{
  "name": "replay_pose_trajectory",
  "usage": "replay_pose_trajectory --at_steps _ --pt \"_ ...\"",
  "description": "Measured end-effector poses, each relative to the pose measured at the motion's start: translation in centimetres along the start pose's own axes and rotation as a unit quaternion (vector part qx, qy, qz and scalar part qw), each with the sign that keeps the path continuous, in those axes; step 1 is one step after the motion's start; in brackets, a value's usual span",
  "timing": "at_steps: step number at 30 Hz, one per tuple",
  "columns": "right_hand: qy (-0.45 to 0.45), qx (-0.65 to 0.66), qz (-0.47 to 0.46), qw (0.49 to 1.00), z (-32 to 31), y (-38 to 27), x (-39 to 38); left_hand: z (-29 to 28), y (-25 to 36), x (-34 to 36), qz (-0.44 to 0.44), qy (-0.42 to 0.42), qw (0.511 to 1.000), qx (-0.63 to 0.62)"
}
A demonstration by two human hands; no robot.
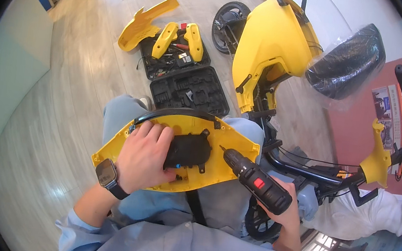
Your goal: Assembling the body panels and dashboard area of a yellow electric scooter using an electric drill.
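A curved yellow plastic shell lies hollow side up across my lap, with a black handle bar along its far edge. Inside it sits a black plastic box with mounting tabs and a small blue connector at its near side. My left hand, wearing a watch, is closed on the left part of this box; the fingertips are partly hidden. In my right hand is a black cordless drill with a red switch. Its bit points left into the shell, right of the box, and whether it touches anything I cannot tell.
Beyond my knees stands an unfolded black tool case with tools and yellow covers on it. Another yellow panel lies beside it. A partly assembled yellow two-wheeler with a plastic-wrapped black seat stands close on my right.
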State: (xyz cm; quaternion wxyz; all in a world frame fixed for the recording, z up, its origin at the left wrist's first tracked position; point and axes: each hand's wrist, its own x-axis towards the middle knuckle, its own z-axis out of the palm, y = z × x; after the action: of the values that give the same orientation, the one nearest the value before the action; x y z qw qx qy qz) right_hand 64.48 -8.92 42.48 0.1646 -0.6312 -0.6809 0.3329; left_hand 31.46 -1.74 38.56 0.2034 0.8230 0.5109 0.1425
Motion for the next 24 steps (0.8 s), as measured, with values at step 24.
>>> replay_pose_trajectory --at_steps 24 --pt "0.072 -0.066 -0.070 0.993 0.9 2.8 -4.8 -14.6 -6.6 -5.2 -0.080 0.081 0.659 -0.743"
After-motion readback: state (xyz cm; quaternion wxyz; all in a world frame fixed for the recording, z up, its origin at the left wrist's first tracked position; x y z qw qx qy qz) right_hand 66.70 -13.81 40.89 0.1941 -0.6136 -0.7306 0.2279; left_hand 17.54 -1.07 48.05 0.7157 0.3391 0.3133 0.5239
